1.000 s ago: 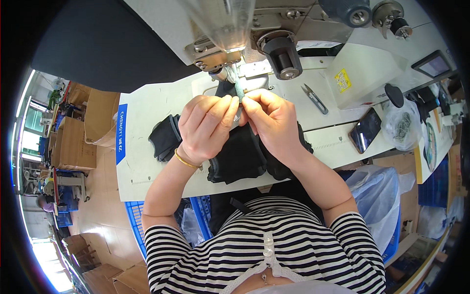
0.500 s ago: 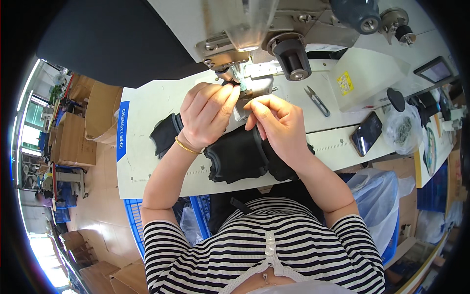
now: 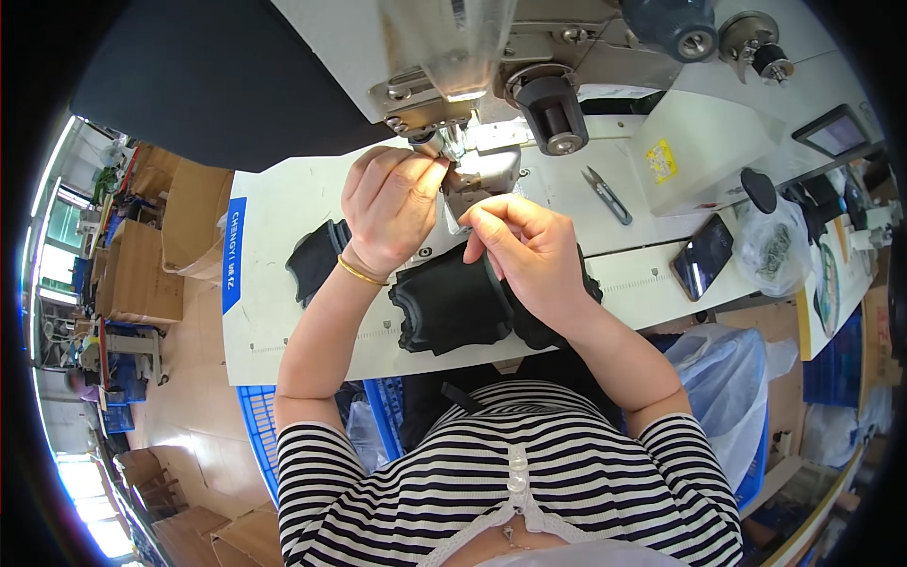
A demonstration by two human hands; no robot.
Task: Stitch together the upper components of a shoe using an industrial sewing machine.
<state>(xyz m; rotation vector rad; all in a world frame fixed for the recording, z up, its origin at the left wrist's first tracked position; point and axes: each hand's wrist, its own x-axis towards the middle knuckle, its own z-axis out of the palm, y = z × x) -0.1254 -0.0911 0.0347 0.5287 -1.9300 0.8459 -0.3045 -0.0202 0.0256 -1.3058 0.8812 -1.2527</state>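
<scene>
Black fabric [image 3: 453, 307] lies on the desk [image 3: 283, 283] at 6 o'clock of the needle; since a second ago my left hand [image 3: 392, 203] has lifted, pinching at the presser foot [image 3: 444, 156], my right hand [image 3: 529, 250] pinches the fabric edge

One sewing machine [image 3: 529, 57] on the tabletop [image 3: 274, 283]; two heaps of black fabric, one by the left wrist [image 3: 316, 260], one under the hands [image 3: 453, 307]; one pair of thread snips [image 3: 605, 196]; one dark phone [image 3: 704, 257]; one blue crate [image 3: 260, 425].
</scene>
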